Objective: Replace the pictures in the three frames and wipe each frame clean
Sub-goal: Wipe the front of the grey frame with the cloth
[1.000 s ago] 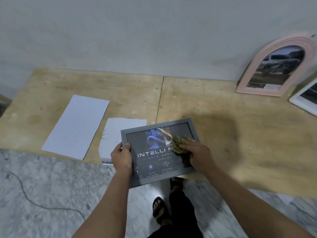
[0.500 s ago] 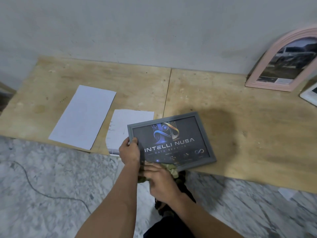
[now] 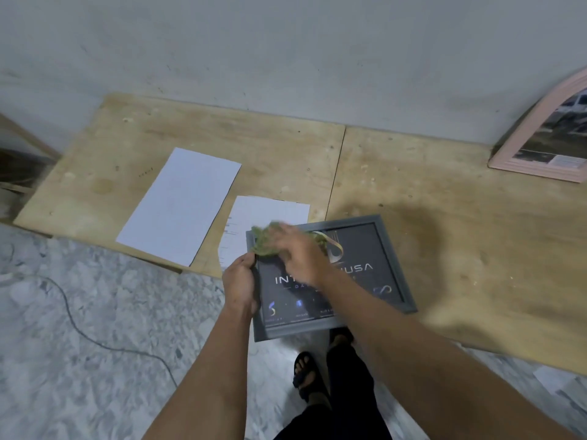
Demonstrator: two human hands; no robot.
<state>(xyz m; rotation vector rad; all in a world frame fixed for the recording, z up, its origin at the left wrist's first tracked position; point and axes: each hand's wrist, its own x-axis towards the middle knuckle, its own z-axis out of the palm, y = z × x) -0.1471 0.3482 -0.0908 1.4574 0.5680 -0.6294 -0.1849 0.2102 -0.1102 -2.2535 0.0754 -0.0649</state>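
Grey frame (image 3: 394,265) with its dark poster is seen lying flat at the near edge of the plywood table (image 3: 444,217), partly overhanging it. Its left rim is gripped by the left hand (image 3: 239,282). A green cloth (image 3: 265,241) is pressed onto its top-left corner by the blurred right hand (image 3: 301,252). Two white sheets (image 3: 181,204) are seen left of the frame, a pink arched frame (image 3: 540,144) far right.

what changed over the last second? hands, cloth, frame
The right hand swept the green cloth from the glass's upper right down to the near edge, then up to the far-left corner of the grey frame. The left hand stayed gripping the frame's left edge. Nothing was let go; the two paper sheets stayed put.
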